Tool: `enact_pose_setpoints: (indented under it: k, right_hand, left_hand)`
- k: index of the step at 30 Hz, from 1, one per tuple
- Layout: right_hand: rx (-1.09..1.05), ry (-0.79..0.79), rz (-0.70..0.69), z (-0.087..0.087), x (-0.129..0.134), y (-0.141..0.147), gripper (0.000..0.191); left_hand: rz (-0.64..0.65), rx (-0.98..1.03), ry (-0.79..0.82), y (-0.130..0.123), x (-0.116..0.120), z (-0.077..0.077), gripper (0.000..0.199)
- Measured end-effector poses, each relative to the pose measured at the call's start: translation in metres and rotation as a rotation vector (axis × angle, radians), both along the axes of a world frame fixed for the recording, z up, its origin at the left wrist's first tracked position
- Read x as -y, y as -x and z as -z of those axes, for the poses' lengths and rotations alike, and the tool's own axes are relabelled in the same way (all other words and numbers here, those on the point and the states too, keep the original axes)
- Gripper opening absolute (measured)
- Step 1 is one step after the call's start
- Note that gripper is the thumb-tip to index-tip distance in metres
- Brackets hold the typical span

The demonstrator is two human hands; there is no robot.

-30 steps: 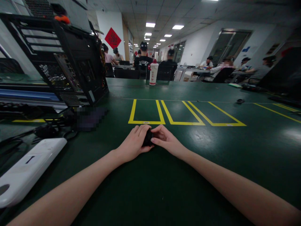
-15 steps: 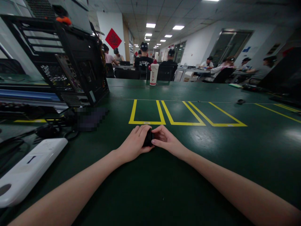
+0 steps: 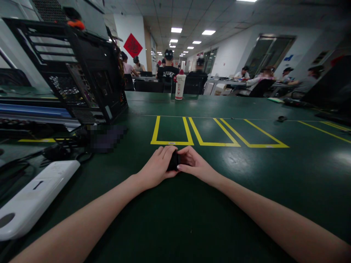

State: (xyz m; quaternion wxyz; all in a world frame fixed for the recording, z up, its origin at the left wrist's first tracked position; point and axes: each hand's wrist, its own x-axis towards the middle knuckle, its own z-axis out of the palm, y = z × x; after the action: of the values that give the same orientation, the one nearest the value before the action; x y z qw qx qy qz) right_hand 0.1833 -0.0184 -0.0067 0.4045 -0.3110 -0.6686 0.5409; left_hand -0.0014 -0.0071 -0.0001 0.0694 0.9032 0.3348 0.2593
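The left hand is wrapped around a small, black, block-like object, whose right side seems touched by the right hand. The object is already gripped and not yet released; what else is done or remaining cannot be told. Just beyond the hands, three open-ended yellow tape outlines are laid on the dark green tabletop.

- Can we read anything here?
- Not one word. We see dark characters on the red diamond sign on the pillar, but they blur together.
- And the pale lettering on the back of the black shirt?
- We can't make it out, nor the red print on the white bottle, nor the small labels on the yellow tape, too tiny for us.
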Motion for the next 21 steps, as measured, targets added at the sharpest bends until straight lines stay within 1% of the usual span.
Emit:
enact_pose_setpoints:
  k: [3, 5, 10, 15, 21]
  right_hand:
    - [-0.017, 0.022, 0.008, -0.0009, 0.0002, 0.0011, 0.025]
    - [-0.02, 0.021, 0.022, -0.0011, -0.0003, 0.0019, 0.024]
    - [0.047, 0.022, 0.043, -0.0003, -0.0016, 0.0012, 0.031]
    - [-0.015, -0.003, -0.009, 0.001, -0.0013, -0.0001, 0.034]
    - [-0.034, 0.035, 0.015, 0.0, -0.0016, 0.0014, 0.025]
  left_hand:
    - [0.008, 0.007, -0.004, -0.0003, 0.0004, -0.001, 0.055]
    - [0.01, 0.009, -0.002, -0.0007, 0.0009, -0.002, 0.054]
    - [0.0, 0.002, 0.018, -0.0008, 0.0024, -0.0043, 0.053]
    - [-0.009, -0.008, -0.003, -0.0002, 0.0022, -0.003, 0.057]
    - [-0.001, 0.01, -0.011, -0.0014, 0.0007, -0.0012, 0.056]
